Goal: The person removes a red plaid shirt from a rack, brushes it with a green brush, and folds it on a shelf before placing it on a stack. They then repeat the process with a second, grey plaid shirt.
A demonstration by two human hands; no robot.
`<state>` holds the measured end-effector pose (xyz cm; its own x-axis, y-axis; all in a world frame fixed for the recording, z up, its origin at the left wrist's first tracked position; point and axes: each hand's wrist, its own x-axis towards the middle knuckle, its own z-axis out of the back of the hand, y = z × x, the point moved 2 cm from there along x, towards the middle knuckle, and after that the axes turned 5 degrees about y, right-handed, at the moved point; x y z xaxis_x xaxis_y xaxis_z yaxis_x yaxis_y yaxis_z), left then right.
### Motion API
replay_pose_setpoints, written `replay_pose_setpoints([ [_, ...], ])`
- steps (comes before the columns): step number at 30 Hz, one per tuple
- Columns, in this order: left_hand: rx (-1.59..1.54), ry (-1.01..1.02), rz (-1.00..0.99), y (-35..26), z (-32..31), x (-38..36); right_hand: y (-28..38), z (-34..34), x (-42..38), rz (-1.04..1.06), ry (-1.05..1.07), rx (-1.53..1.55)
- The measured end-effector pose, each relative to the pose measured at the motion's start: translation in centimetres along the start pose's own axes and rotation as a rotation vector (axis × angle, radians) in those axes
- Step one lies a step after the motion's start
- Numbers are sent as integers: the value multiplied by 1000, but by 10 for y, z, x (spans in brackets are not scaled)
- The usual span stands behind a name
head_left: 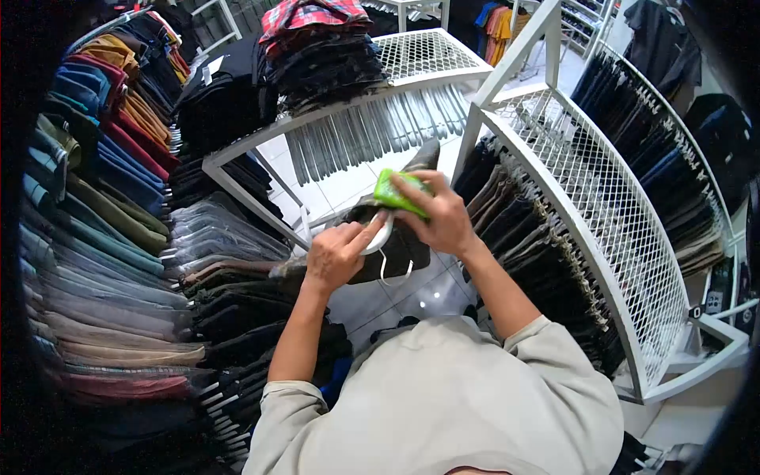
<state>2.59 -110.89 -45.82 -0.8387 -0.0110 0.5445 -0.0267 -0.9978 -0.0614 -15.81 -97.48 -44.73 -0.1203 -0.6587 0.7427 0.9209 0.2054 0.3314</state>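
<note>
My right hand (435,212) is wrapped round a bright green device (400,192) in front of my chest. Close beside it, my left hand (342,252) holds the edge of a dark garment (408,257), its fingers bent in. A white round piece (380,237) lies against my left fingertips, with a thin white string hanging in a loop below. The garment spreads beneath both hands, and a dark grey part of it sticks up behind the green device. How the device meets the garment is hidden by my fingers.
Racks of folded trousers (119,269) line the left side. Ahead stands a white metal table (431,55) with stacked checked shirts (313,24) and clear hangers below. A white mesh-topped rack (586,198) with hanging trousers stands close on the right. Tiled floor (372,305) shows below.
</note>
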Motion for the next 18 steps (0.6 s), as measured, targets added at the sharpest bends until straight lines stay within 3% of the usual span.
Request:
replay_pose_setpoints([
  [1, 51, -2, -48, -1, 0, 0, -7, -1, -3, -7, -9, -1],
  [6, 119, 8, -123, -1, 1, -10, -114, 8, -24, -659, -128, -325],
  [9, 184, 45, -145, -1, 0, -10, -83, 18, -19, -585, -172, -171],
  [10, 200, 61, -162, -3, 1, -12, -60, 13, -13, -460, -135, -98],
  [12, 188, 80, -200, -1, -3, -11, -12, 7, -3, -313, 210, -19],
  [13, 213, 74, -232, -1, -1, -9, -15, 6, -5, -323, 206, -17],
  [16, 190, -20, -217, 12, -6, -14, -64, 1, -8, -522, 294, -222],
  [18, 181, 2, -214, 13, -7, -20, -129, 10, -28, -808, 377, -435],
])
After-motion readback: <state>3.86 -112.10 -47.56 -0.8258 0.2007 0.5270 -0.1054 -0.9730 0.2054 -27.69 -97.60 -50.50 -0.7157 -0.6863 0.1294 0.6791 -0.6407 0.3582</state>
